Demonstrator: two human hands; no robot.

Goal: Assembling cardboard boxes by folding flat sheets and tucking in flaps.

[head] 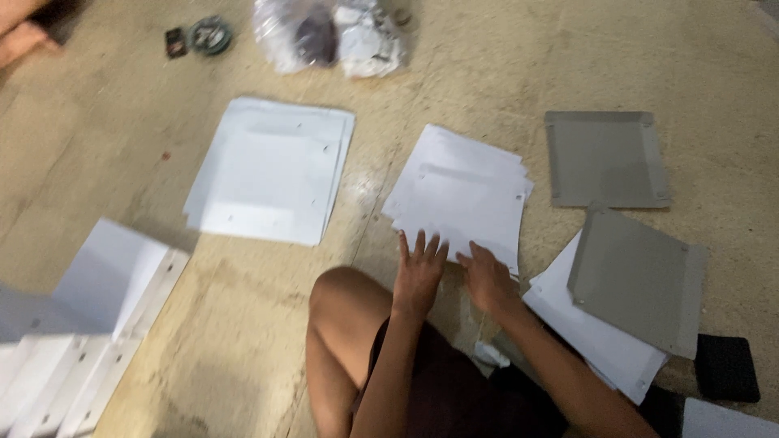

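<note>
Fingers of left hand [418, 272] and right hand [485, 276] spread flat — pressing white sheet stack [458, 191], gripping nothing.

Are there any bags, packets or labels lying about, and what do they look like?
Plastic bags: far edge of the floor, clear and crumpled, dark and white contents.
Small dark packet: left of the bags, flat, squarish.
Round tin: beside the packet, greenish.
No signs or screens.

smooth white panels [458, 191], matt grey metal-looking sheets [604, 158], rough mottled concrete floor [97, 138], crinkled glossy plastic bag [329, 36]
</note>
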